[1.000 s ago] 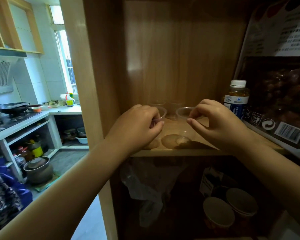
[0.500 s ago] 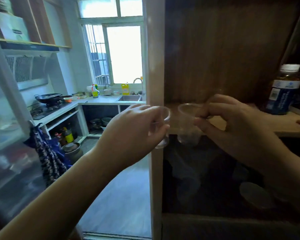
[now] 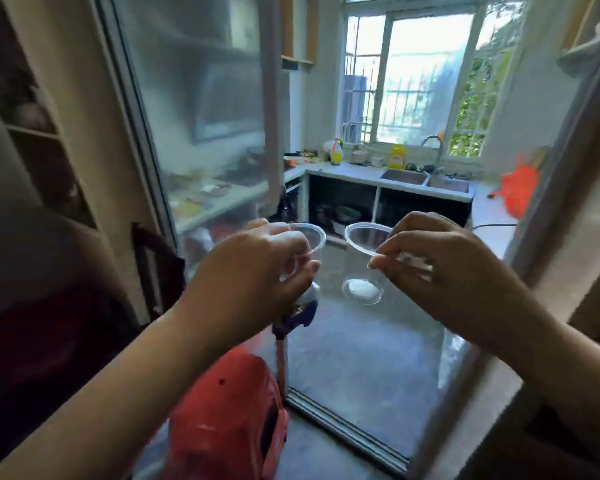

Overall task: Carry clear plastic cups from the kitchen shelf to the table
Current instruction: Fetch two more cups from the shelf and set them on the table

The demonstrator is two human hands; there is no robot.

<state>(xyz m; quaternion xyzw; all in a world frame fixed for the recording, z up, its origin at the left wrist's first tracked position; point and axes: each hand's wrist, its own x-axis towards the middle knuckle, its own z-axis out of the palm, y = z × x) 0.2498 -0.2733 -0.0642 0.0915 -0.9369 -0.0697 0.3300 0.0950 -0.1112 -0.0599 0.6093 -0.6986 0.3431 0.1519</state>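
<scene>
Turning from shelf, now out of view | left hand [image 3: 253,271] pinched left cup [image 3: 307,237]; right hand [image 3: 440,271] pinched right cup [image 3: 362,265] | transit begun, table unseen

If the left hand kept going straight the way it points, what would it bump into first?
Most likely the other cup, held by the right hand. The left hand, holding its own cup, points toward it across a small gap. Depth is hard to judge, so it might slip past.

A steel sink [image 3: 426,178] under the window [image 3: 426,81], yellow bottle [image 3: 397,155] beside the tap [image 3: 433,147]
</scene>
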